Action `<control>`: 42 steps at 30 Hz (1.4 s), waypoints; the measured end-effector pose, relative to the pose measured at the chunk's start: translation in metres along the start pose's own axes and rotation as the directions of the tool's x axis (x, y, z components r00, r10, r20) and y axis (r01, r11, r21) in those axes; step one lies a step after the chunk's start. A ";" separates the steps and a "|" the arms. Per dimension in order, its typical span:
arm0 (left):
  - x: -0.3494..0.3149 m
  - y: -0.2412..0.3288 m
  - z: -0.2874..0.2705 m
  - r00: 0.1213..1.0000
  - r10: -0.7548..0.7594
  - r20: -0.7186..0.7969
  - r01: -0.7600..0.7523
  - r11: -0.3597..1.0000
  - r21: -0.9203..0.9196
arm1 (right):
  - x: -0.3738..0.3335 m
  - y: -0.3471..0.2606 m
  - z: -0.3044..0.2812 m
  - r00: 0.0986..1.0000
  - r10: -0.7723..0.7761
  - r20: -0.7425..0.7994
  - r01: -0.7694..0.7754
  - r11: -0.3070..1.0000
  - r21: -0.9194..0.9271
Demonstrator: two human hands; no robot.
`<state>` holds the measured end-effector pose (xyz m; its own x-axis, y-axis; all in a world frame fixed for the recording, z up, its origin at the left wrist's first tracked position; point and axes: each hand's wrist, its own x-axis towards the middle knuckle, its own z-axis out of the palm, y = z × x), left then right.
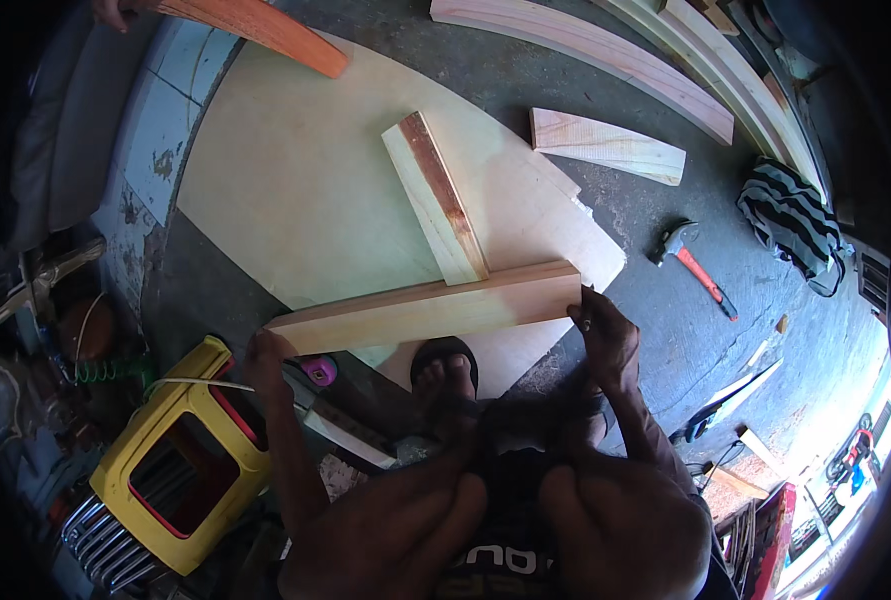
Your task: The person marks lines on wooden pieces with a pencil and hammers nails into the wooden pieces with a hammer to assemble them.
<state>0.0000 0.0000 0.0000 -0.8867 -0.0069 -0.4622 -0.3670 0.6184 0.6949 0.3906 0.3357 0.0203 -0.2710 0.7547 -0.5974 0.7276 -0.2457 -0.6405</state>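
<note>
A long, pale wooden beam (425, 312) spans the view in front of my feet, gripped at its two ends. My left hand (268, 358) is closed round its left end. At the right end, the fingers of my right hand (610, 338) are bent against the wood, and a ring shows on one of them. Behind the beam, a shorter wooden block (435, 200) with a brown strip along one face lies slantwise on a pale sheet (285, 190). Its near end meets the beam's far side; whether they are joined I cannot tell.
A claw hammer (700, 270) with a red handle lies on the floor at right, near a striped cloth (793, 220). Planks (605, 145) lie beyond. A yellow frame (180, 455) stands at lower left. Another person's hand (115, 12) is near an orange board (265, 35).
</note>
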 end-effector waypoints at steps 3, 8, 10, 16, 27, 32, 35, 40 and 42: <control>-0.002 0.007 0.000 0.998 0.039 0.048 -0.043 0.995 0.085 | 0.000 0.002 0.001 0.999 -0.031 -0.007 0.031 0.999 0.020; -0.006 0.011 0.007 0.997 0.074 -0.016 -0.074 0.997 0.023 | 0.000 -0.003 0.002 0.998 -0.062 -0.021 0.063 0.998 0.002; -0.004 0.010 0.007 0.995 0.101 0.012 -0.101 0.994 0.028 | 0.000 -0.004 0.000 0.998 -0.061 -0.024 0.061 0.998 -0.011; -0.003 0.006 0.011 0.987 0.143 0.067 -0.146 0.989 0.036 | -0.003 -0.005 -0.002 1.000 0.008 -0.024 -0.007 0.999 0.040; 0.002 0.008 0.013 0.999 0.030 -0.009 -0.030 0.999 0.023 | 0.002 0.002 -0.004 0.998 -0.042 -0.043 0.043 0.998 0.035; 0.014 -0.005 0.003 0.997 0.039 0.068 -0.042 0.998 0.046 | 0.003 0.009 -0.005 0.997 -0.066 -0.046 0.070 0.993 0.095; 0.031 -0.021 -0.021 0.989 0.017 0.144 -0.013 0.999 -0.033 | 0.003 0.014 -0.004 0.992 -0.109 -0.065 0.118 0.982 0.146; 0.055 -0.012 -0.067 0.990 0.088 0.111 -0.097 0.992 0.078 | 0.006 -0.011 -0.006 0.991 -0.125 -0.043 0.132 0.953 0.274; 0.002 0.011 0.037 0.842 0.480 0.246 -0.527 0.639 0.560 | 0.014 0.025 -0.023 0.990 -0.011 -0.144 0.060 0.937 0.344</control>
<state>0.0045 0.0356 -0.0137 -0.8540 0.4838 -0.1913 0.3903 0.8390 0.3792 0.4192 0.3539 0.0074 -0.1854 0.8369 -0.5150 0.4487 -0.3941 -0.8021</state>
